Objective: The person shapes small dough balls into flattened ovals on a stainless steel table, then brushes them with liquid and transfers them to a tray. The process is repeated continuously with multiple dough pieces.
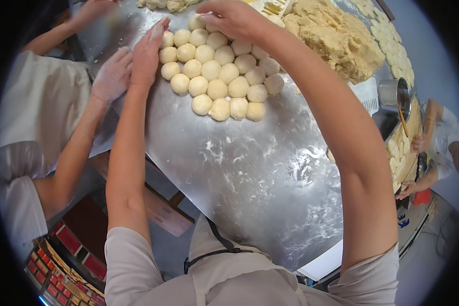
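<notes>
Pale round dough balls (210, 70) lie packed together in rows on the metal table (229, 168). My left hand (147, 56) stands along the left edge of the group, its fingers stretched out and close together, with no dough seen in it. Across the far side reaches my right hand (232, 19), fingers extended and pointing left. A single dough ball (196, 22) shows beside its fingertips; whether they touch it I cannot tell. The palm and forearm hide part of the far rows.
A big mound of crumbly yellow dough (336, 38) sits at the far right, near a metal pot (392, 92). At left, a co-worker's hand (113, 75) is close to my left wrist. Another person (441, 137) works at right. Flour smears the tabletop.
</notes>
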`<state>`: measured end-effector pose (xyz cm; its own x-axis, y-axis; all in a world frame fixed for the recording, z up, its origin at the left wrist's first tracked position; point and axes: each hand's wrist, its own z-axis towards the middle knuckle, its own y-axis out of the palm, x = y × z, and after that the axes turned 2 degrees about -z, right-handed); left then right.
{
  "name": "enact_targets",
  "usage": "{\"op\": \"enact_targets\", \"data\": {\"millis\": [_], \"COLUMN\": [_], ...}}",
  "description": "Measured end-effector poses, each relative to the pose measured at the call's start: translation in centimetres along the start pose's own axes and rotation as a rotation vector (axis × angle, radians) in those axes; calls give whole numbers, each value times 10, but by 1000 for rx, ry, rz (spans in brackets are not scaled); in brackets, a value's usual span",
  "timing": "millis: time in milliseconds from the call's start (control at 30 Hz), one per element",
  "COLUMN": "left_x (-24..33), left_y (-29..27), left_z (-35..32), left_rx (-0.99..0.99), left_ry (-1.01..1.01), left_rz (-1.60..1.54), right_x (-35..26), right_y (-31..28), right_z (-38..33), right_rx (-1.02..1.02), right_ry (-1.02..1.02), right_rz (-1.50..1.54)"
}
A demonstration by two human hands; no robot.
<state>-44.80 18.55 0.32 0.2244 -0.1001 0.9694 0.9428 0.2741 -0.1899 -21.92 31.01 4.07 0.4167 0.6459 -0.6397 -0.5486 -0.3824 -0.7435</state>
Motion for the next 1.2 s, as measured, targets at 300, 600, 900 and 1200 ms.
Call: {"op": "enact_targets", "data": {"millis": [300,600,900,1200], "left_x": [0,45,99,78], "left_y": [16,37,110,106], "left_z": [5,-107,-274,-68], "left_rx": [80,192,-104,23], "left_ry": [114,-89,-176,33], "left_rz": [273,375,129,232], "right_x": [-13,-54,-119,-44], "right_y": [58,55,-16,-72], "right_z": [23,-45,-230,-105], "right_rx": [-6,-132,-472,301], "right_ry": [-229,-279,-113,63], "right_rz": [-411,-249,-161,-170]}}
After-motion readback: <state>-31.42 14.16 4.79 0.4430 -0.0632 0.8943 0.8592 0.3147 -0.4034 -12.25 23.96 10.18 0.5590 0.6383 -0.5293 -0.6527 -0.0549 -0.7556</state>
